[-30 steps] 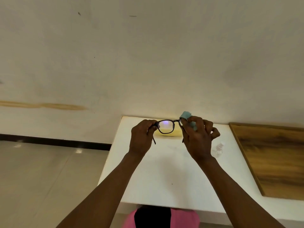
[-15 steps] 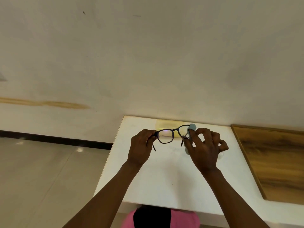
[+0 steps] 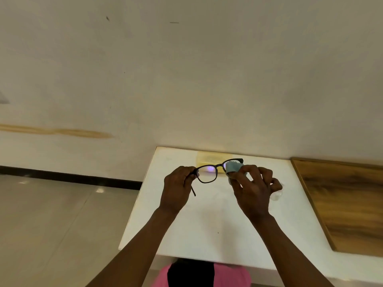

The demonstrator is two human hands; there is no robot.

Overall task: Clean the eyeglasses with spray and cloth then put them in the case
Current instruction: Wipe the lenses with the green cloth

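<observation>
Dark-framed eyeglasses [image 3: 207, 172] hang in the air above the white table [image 3: 199, 228]. My left hand [image 3: 178, 186] pinches the frame at its left hinge, and one temple arm dangles below it. My right hand [image 3: 251, 188] pinches a light blue cloth [image 3: 232, 167] over the right lens, which the cloth mostly hides. A small clear spray bottle [image 3: 276, 195] lies on the table, largely behind my right hand. A pale yellow case [image 3: 209, 158] rests at the table's far edge by the wall, behind the glasses.
A brown wooden board [image 3: 348, 204] covers the surface to the right of the white table. The wall rises just behind the table. Tiled floor [image 3: 51, 224] lies to the left. Pink and black clothing [image 3: 199, 274] shows below the near edge.
The glasses and both hands have dropped a little lower and nearer the table. The cloth has shifted from the frame's right top corner onto the right lens.
</observation>
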